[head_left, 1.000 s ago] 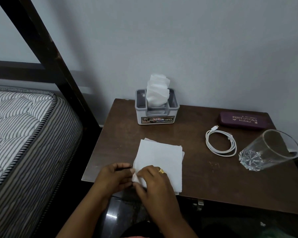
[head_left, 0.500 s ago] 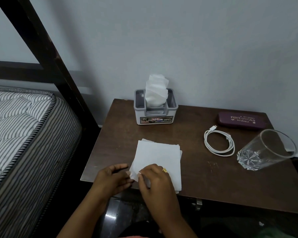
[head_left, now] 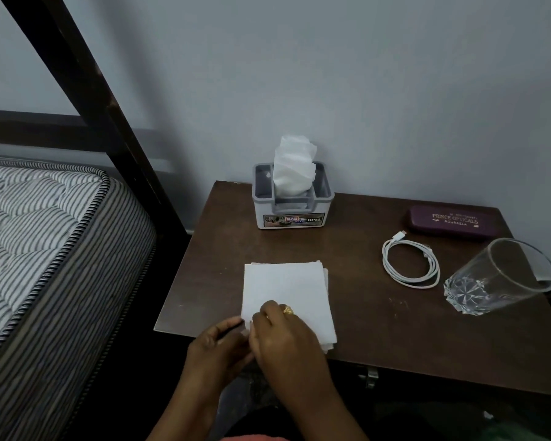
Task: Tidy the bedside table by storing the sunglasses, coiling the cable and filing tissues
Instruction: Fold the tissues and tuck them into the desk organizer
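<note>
A stack of flat white tissues point(head_left: 285, 291) lies near the front edge of the brown bedside table point(head_left: 379, 329). My left hand point(head_left: 218, 345) and my right hand point(head_left: 283, 334) meet at the stack's near left corner and pinch it between the fingertips. A grey tissue holder point(head_left: 291, 206) with a white tissue sticking up stands at the back. The white cable point(head_left: 411, 265) lies coiled to the right. Behind it sits the closed purple glasses case point(head_left: 452, 221). No sunglasses are visible.
A clear drinking glass point(head_left: 500, 276) stands at the table's right edge. A dark bed post point(head_left: 109, 113) and a striped mattress point(head_left: 45, 243) border the table on the left. A pale wall runs behind the table.
Both hands stay at the near left corner of the tissue stack; the fingers have shifted slightly on the corner. The other objects have not moved.
</note>
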Demonstrator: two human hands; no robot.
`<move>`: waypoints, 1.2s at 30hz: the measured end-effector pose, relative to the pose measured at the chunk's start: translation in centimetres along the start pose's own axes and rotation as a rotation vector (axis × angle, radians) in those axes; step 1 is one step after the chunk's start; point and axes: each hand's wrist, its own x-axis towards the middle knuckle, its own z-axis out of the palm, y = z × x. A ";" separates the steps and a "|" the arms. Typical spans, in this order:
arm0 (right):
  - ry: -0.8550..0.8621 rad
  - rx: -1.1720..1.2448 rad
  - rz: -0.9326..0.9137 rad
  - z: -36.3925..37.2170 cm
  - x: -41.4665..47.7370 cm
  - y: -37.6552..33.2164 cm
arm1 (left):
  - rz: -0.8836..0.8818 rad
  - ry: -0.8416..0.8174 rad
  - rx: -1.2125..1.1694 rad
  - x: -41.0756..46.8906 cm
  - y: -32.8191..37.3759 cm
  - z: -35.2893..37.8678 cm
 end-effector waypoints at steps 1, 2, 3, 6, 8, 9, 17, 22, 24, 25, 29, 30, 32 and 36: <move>-0.022 0.017 0.023 0.3 0.1 -0.3 | 0.009 0.004 0.012 0.0 0.0 -0.1; -0.038 0.030 0.033 0.6 0.1 -0.4 | 0.016 0.003 0.021 0.0 0.0 -0.2; -0.040 0.032 0.035 0.7 0.1 -0.6 | 0.020 0.001 0.021 -0.1 0.0 -0.2; -0.048 0.090 0.087 0.7 -0.1 -0.7 | 0.015 0.005 -0.006 0.0 -0.1 -0.2; -0.054 0.156 0.160 0.9 -0.3 -0.6 | 0.013 -0.003 -0.010 0.1 -0.1 -0.2; -0.054 0.199 0.200 1.0 -0.4 -0.5 | 0.011 -0.006 -0.011 0.3 -0.1 -0.2; 0.122 0.739 0.622 0.1 0.7 1.6 | 0.012 0.004 -0.026 0.5 -0.1 -0.1; 0.268 0.886 0.885 -3.2 1.8 5.9 | 0.012 0.027 -0.017 0.4 -0.1 0.0; 0.344 0.763 0.772 -5.8 2.2 6.8 | 0.020 0.030 -0.016 0.4 -0.3 0.0; 0.362 0.701 0.677 -6.8 2.5 6.8 | 0.025 0.030 -0.016 0.4 -0.3 0.0; 0.253 0.474 0.335 -6.5 2.7 4.1 | 0.036 0.037 -0.028 0.3 -0.4 0.1; 0.202 0.383 0.260 -5.5 2.5 3.2 | 0.038 0.035 -0.029 0.3 -0.4 0.1; 0.070 0.187 0.130 -3.2 1.9 1.8 | 0.044 0.033 -0.025 0.1 -0.4 0.1; -0.091 -0.021 0.051 -0.3 1.4 0.5 | 0.054 0.046 -0.008 0.3 -0.6 -0.1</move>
